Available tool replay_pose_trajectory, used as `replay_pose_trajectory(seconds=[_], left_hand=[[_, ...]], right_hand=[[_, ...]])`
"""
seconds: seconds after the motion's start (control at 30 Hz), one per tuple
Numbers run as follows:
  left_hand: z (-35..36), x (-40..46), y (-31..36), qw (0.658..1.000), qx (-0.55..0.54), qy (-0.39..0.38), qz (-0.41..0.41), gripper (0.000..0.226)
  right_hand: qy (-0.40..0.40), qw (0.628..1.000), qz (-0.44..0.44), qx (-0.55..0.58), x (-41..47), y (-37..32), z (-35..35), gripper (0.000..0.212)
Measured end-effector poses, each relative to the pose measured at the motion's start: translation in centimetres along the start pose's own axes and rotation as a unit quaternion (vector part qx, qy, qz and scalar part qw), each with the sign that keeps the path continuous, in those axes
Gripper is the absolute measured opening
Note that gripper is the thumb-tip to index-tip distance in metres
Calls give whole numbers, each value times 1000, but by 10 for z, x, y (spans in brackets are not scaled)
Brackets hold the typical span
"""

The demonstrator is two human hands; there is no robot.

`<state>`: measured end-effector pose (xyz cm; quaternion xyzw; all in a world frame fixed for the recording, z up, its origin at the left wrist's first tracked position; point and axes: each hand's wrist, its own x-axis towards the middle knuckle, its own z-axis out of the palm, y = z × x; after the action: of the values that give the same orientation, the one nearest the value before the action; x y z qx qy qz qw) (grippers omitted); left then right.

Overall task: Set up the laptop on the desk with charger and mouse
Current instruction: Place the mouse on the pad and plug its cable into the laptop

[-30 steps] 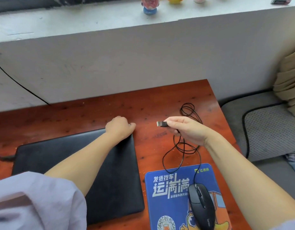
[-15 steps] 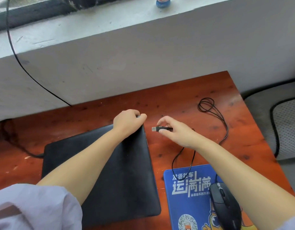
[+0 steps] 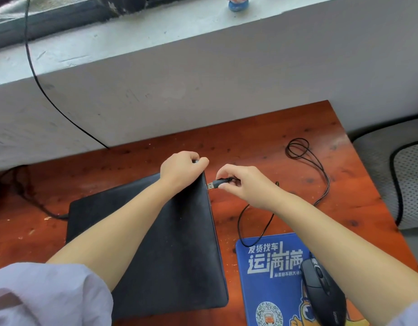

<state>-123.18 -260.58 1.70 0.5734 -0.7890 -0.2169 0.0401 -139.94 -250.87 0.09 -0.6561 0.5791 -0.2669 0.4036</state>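
Note:
A closed black laptop (image 3: 170, 243) lies on the red-brown wooden desk (image 3: 250, 142). My left hand (image 3: 182, 170) grips its far right corner. My right hand (image 3: 243, 184) pinches the mouse's USB plug (image 3: 213, 184), whose metal tip almost touches the laptop's right edge. The black mouse (image 3: 323, 290) sits on a blue mouse pad (image 3: 269, 278) at the front right. Its thin black cable (image 3: 306, 156) loops across the desk behind my right arm. A dark charger cable (image 3: 52, 214) reaches the laptop's left side.
A white wall ledge (image 3: 156, 36) runs behind the desk, with a small figurine (image 3: 237, 3) on top. A black wire (image 3: 38, 81) hangs down the wall. A grey cushioned seat (image 3: 396, 175) stands right of the desk.
My right hand has carried the USB plug leftward, from mid-desk to the laptop's right edge. My left hand stays on the laptop's corner. The camera has shifted left.

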Motion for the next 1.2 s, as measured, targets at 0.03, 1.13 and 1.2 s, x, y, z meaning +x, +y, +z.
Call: replay_pose_trajectory(seconds=[0.03, 1.13, 1.2], left_hand=[[0, 0, 0, 1000, -1, 0, 1, 34], [1, 1, 3, 1000, 1, 2, -16, 30], [2, 0, 3, 1000, 0, 2, -16, 29]], right_hand=[[1, 1000, -3, -3, 0, 0, 0, 11], [70, 997, -16, 35, -8, -10, 10, 12], [57, 998, -21, -3, -6, -11, 6, 13]])
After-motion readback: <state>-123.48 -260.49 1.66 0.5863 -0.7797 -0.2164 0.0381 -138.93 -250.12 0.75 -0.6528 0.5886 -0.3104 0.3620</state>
